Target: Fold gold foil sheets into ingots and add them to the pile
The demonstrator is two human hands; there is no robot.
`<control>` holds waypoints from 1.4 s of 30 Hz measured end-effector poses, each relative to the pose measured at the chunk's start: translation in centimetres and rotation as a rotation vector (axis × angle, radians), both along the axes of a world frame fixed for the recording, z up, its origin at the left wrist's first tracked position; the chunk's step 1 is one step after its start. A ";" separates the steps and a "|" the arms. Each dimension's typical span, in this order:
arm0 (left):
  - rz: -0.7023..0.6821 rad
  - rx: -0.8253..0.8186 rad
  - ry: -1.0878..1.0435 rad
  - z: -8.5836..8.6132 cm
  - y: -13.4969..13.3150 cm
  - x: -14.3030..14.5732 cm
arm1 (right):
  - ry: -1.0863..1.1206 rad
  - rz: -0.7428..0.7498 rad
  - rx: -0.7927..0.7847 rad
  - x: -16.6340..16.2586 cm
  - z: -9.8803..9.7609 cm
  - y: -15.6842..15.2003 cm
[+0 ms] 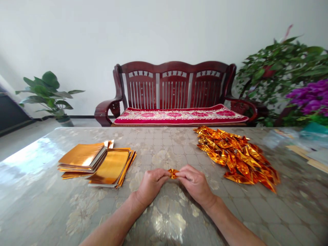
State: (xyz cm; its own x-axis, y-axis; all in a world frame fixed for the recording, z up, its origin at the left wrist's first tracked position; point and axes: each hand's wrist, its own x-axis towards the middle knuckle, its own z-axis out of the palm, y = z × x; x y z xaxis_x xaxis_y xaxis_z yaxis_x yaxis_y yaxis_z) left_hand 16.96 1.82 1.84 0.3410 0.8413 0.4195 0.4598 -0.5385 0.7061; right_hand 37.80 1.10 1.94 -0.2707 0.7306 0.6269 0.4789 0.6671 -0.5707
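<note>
Between my two hands is a small folded piece of shiny gold foil paper (173, 173), its ends covered by my fingers. My left hand (153, 182) pinches its left end, and my right hand (195, 182) grips the right end. On the left of the table lie two stacks of flat gold foil sheets, a left stack (81, 155) and a right stack (112, 167) that touch or overlap. A heap of folded gold foil pieces (238, 157), pointed at their ends, spreads over the table to the right of my hands.
The patterned table (164, 212) has a glossy covering. At its right side lie clear plastic wrapping (280, 137) and tan strips (304, 153). Behind the table stands a dark red wooden bench (171, 90), with potted plants (50, 94) to either side.
</note>
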 end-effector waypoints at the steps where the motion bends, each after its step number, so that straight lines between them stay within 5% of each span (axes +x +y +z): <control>1: 0.002 -0.002 0.002 0.0 0.0 0.0 | 0.001 0.000 -0.003 -0.1 0.1 0.0; 29: -0.028 0.208 0.190 0.1 -1.4 0.4 | -0.128 -0.031 0.081 -1.4 0.9 -1.5; 42: 0.033 0.007 0.100 0.7 -1.8 1.1 | -0.106 -0.106 -0.052 -2.3 1.3 -1.9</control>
